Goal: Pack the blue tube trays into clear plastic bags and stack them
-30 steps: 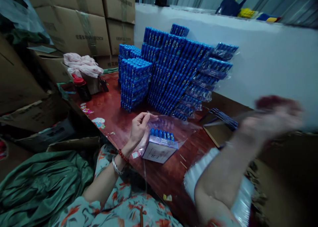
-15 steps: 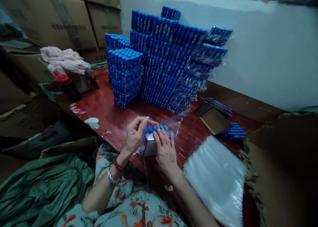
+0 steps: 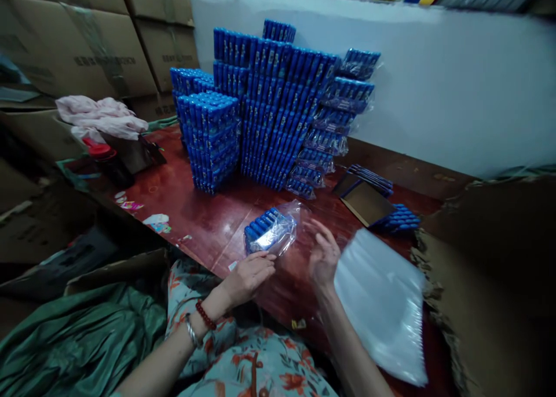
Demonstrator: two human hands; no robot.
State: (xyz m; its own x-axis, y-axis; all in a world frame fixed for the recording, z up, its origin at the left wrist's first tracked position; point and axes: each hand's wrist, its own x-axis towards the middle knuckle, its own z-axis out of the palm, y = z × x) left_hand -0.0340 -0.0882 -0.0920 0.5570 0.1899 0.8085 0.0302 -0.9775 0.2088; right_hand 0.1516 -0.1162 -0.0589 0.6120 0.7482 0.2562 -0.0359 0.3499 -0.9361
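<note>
Blur softens the right hand while cardboard cartons, their printed lettering illegible, run out of frame above.

The right hand has lifted off the blue-tube pack and is now clear at its 4 o'clock, fingers loosely curled. The left hand has shifted from 10 o'clock to 7 o'clock, palm down. The pack has rotated; its tube row, formerly sloping toward 4 o'clock, rises toward 2 o'clock. The clear bag now lies closer around it.
</note>
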